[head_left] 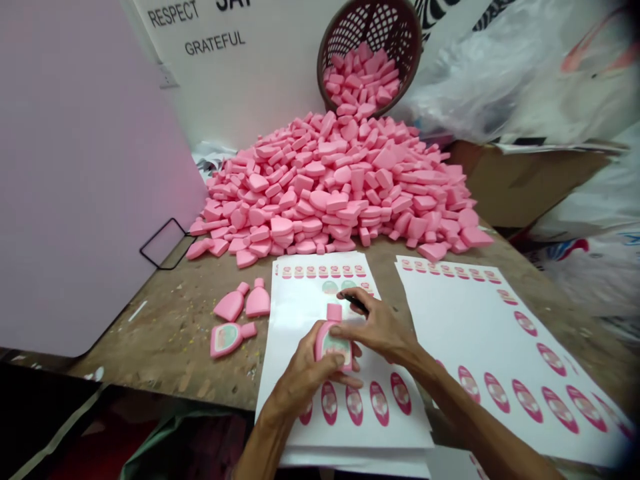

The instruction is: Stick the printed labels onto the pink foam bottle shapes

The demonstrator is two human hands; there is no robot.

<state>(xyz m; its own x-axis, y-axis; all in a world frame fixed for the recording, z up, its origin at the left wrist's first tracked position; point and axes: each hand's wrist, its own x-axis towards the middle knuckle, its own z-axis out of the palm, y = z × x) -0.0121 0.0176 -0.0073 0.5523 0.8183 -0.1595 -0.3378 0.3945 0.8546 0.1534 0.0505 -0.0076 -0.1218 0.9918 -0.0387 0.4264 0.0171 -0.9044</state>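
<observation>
My left hand (305,373) is wrapped round a pink bottle (334,312) that carries a pale green label on its front. Over the bottle's upper right, my right hand (375,327) grips a small black tool (354,302) and lays its thumb on the label. Both hands are above a stack of white sticker sheets (295,333), with oval pink stickers near the bottom edge and small ones along the top. Left of the sheets lie a labelled pink bottle (227,339) and two plain pink bottles (231,303), (257,300).
A large heap of pink bottles (320,187) covers the table's back, spilling from a tipped brown basket (325,53). More sticker sheets (450,313) lie at right. A black wire frame (165,243) and pale panel (90,167) stand left; a cardboard box (530,180) is back right.
</observation>
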